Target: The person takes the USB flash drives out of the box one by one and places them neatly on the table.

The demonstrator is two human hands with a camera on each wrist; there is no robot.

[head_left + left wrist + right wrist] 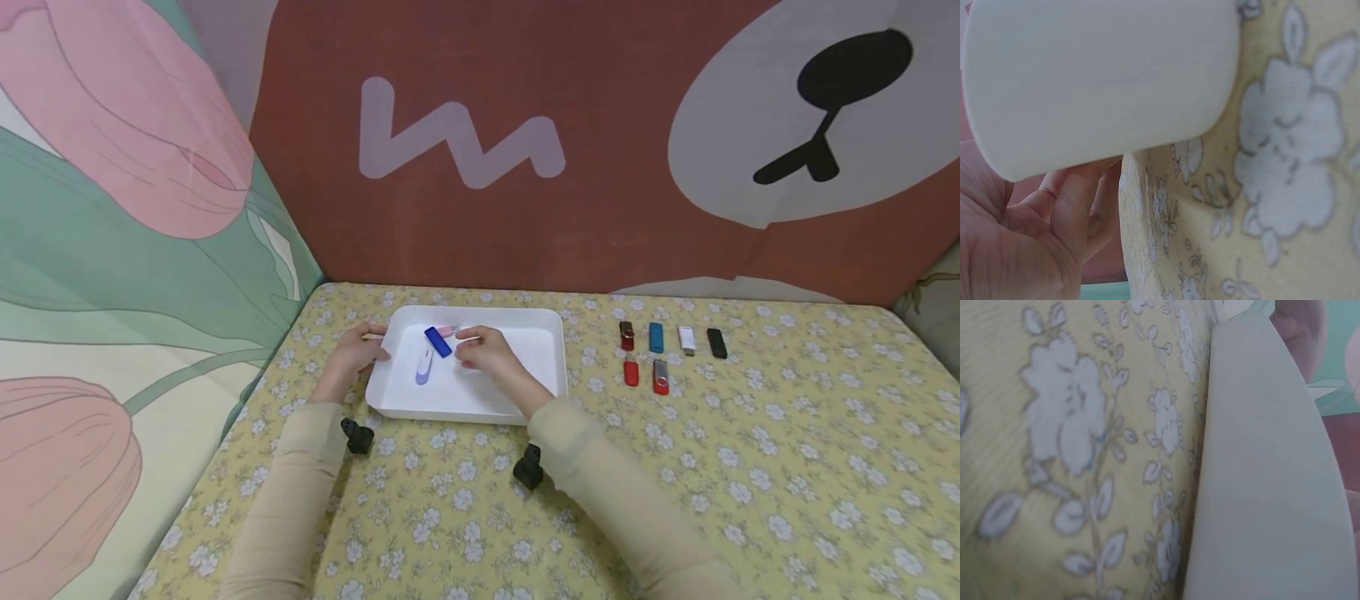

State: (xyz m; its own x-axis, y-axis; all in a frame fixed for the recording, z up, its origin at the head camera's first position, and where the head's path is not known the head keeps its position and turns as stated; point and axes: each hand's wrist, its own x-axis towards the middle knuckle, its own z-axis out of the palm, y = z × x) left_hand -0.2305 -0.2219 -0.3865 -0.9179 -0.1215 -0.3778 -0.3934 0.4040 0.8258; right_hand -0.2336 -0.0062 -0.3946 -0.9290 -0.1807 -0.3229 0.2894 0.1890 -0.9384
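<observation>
A white tray [536, 358] stands on the table. My left hand [356, 353] holds its left rim, with the thumb over the edge; in the left wrist view its fingers [1075, 209] pass partly behind the tray wall. Inside lie a dark blue USB stick [437, 342], a lilac and white USB stick [424, 367] and a pink USB stick [446, 331]. Over the tray my right hand [491, 354] hovers just right of these, fingers loosely bent, with nothing visible between thumb and forefinger. The right wrist view shows mainly the tray's outer wall [1266, 469].
Right of the tray, two rows of USB sticks lie on the flowered tablecloth [750, 483]: dark red [626, 336], blue [656, 337], white [687, 340] and black [717, 343] behind, red [631, 372] and red with metal [660, 377] in front. A printed cloth backdrop [585, 242] borders the table.
</observation>
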